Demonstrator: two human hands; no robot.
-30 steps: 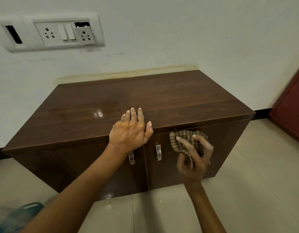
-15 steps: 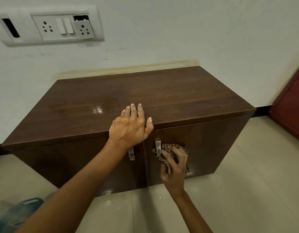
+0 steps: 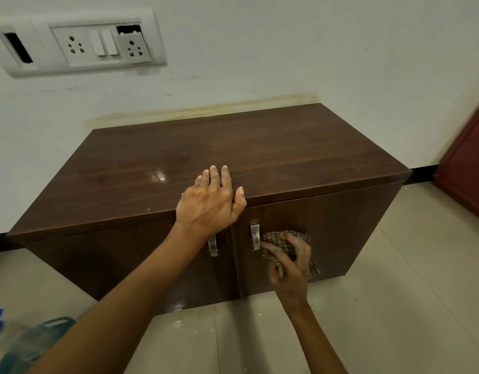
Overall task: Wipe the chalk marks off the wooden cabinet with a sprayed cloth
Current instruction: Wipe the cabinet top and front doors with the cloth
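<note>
No legible text, labels, brands or numbers; switch panel point(image 3: 79, 44) above the hands carries no readable marking; bottle point(image 3: 22, 344) left of them blurred, unreadable.

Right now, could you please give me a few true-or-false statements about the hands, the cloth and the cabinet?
1. The left hand lies flat on the cabinet top. True.
2. The right hand presses a checked cloth against the right door. True.
3. The cloth covers the left door handle. False: it is beside the right handle, whose metal shows.
4. Both doors hang open. False: they look shut.
5. A switch panel is on the wall. True.
</note>
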